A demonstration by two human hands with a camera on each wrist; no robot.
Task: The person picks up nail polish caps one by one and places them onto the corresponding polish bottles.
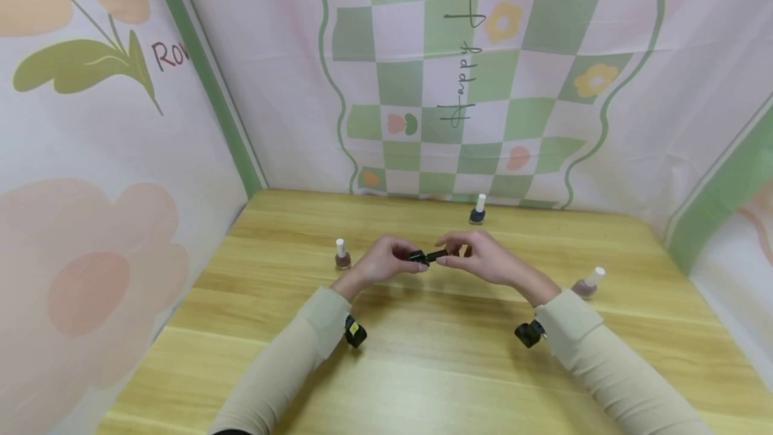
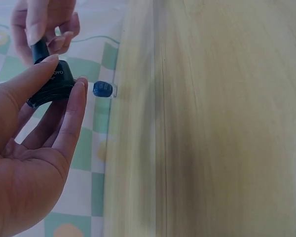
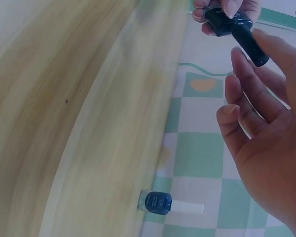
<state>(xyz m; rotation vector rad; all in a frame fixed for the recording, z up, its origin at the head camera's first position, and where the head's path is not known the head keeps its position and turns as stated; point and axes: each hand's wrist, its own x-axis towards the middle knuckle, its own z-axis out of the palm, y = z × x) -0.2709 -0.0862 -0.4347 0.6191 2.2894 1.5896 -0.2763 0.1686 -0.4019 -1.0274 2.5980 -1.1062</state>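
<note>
A dark nail polish bottle (image 1: 417, 257) with a long black cap (image 3: 250, 45) is held on its side above the table, between both hands. My left hand (image 1: 389, 259) grips the glass body, thumb on the labelled face in the left wrist view. Thumb and fingertips of my right hand (image 1: 483, 259) pinch the cap, the other fingers loosely bent in the right wrist view. Cap and bottle are joined in a line. Beyond the hands stands a navy nail polish bottle (image 1: 477, 214) with a white cap, visible in all views.
A brownish nail polish bottle (image 1: 343, 260) with a white cap stands left of the left hand. Beside the right wrist is a mauve one (image 1: 584, 286), white-capped too. The wooden table (image 1: 435, 381) ends at a patterned cloth (image 1: 417, 72) behind and at the sides.
</note>
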